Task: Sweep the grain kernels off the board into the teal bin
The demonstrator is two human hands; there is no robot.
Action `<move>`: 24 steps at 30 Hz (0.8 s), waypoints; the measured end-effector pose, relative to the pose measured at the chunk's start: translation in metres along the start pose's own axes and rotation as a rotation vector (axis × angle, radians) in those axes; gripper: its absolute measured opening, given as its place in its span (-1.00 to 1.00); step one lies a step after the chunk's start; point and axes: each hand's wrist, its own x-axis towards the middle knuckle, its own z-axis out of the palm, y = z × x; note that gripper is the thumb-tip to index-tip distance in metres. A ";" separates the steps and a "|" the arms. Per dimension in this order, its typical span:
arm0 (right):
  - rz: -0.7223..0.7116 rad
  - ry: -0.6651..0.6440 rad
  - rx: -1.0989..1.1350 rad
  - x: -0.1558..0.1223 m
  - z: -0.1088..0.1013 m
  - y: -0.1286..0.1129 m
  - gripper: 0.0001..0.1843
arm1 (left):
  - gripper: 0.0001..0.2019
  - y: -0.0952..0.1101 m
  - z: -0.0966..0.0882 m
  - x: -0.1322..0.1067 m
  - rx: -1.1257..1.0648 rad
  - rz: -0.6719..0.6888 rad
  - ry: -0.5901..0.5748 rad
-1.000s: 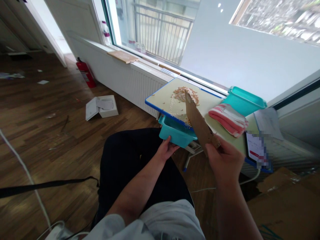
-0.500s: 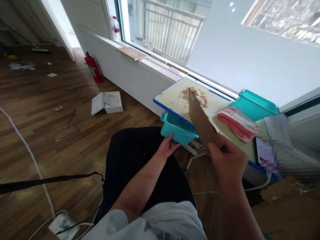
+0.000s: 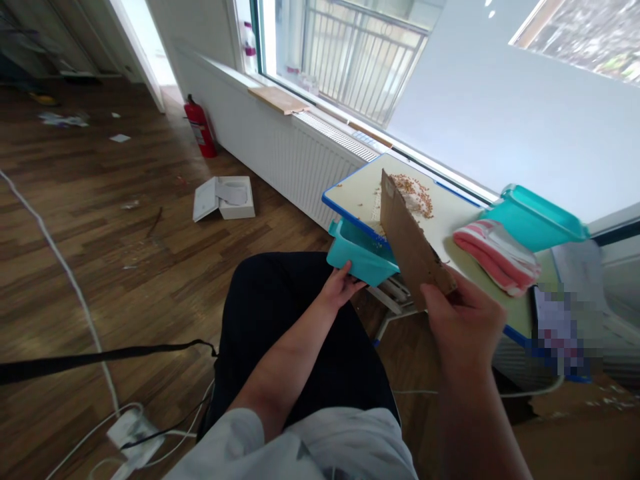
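My left hand (image 3: 340, 288) grips the near wall of a teal plastic tub (image 3: 359, 253) held just under the front edge of a small blue-rimmed table (image 3: 350, 195). My right hand (image 3: 463, 323) is closed on a brown cardboard piece (image 3: 407, 240) that stands on edge across the tabletop. Beside the cardboard lie a pile of brown grains (image 3: 416, 192) and a thin spread of white grains (image 3: 376, 212) near the table's edge, above the tub.
A folded red-and-white cloth (image 3: 497, 255), a second teal tub (image 3: 533, 217) and a phone (image 3: 555, 323) sit further right on the table. Behind are a radiator (image 3: 300, 160) and window. A red fire extinguisher (image 3: 199, 127), an open white box (image 3: 224, 198) and cables (image 3: 75, 287) lie on the wooden floor.
The view has shifted, so everything sits further right in the picture. The cardboard has slid a little toward the table's front edge; fewer white grains lie on the tabletop.
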 end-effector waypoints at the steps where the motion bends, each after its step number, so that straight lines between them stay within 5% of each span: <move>1: -0.004 -0.004 0.000 0.000 0.001 -0.001 -0.61 | -0.44 0.002 0.000 0.001 0.004 0.002 0.001; 24: -0.191 -0.066 0.104 0.006 0.027 -0.013 -0.67 | -0.49 0.032 -0.007 0.013 -0.020 0.035 0.006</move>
